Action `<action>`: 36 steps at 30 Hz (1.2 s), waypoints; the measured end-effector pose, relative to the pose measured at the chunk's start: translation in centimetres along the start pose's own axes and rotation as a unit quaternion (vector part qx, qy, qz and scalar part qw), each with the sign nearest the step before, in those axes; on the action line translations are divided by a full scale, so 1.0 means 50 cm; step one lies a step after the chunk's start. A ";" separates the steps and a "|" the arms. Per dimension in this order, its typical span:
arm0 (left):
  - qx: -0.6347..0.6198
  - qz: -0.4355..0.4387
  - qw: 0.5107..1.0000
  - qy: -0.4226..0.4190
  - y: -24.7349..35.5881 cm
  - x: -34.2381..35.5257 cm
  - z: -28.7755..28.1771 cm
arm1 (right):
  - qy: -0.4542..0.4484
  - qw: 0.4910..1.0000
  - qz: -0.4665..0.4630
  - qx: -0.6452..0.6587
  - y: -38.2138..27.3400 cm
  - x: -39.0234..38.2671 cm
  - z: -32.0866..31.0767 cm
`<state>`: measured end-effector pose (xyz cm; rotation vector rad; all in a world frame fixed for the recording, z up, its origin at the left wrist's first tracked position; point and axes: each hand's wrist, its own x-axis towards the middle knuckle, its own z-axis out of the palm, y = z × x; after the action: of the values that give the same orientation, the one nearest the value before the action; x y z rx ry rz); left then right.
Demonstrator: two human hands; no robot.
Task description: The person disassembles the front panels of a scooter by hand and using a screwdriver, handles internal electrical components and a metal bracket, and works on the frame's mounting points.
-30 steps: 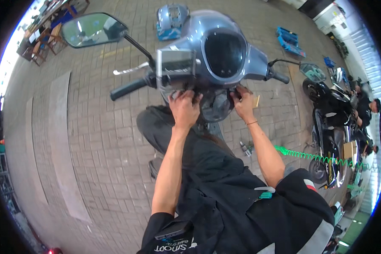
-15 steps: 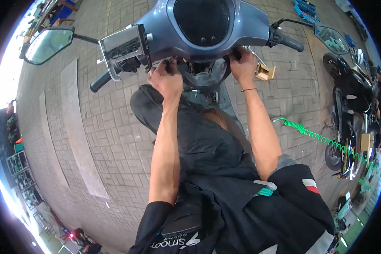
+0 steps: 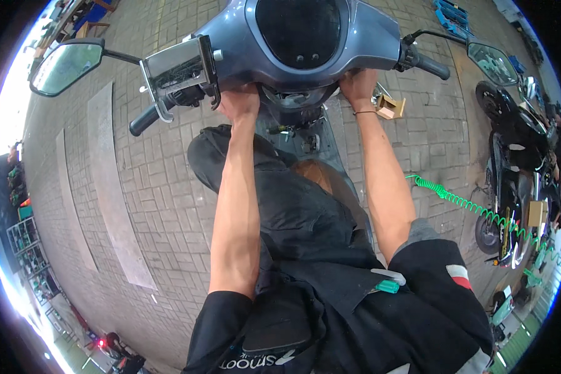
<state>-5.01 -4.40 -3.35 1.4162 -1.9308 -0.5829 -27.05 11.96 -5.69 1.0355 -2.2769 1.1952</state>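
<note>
Reaching under cowl edge (image 3: pixel 296 77): left hand (image 3: pixel 239 103), right hand (image 3: pixel 359 87), broad paving (image 3: pixel 168 187) leftward.

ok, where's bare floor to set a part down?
Left: paving between the long grey strip and the dark trouser knee. Right: paving between the open cardboard box, green coiled hose and black motorcycle. Crowded: under the scooter's cowl, where the left hand and right hand are tucked.

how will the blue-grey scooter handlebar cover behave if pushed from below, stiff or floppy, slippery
The handlebar cover is likely stiff, since its moulded curves show no sag. Its glossy highlights suggest a smooth finish that may be slippery. It probably won't roll, sitting between the left grip and the right grip.
</note>
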 end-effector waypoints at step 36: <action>0.034 -0.159 0.982 0.094 -0.594 -0.172 -0.583 | -0.533 0.818 0.217 -0.006 0.090 -0.541 0.011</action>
<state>37.40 -4.64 -6.14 1.7728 -1.6014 -0.5093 -12.50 25.02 -24.93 1.4700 -3.5268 0.7803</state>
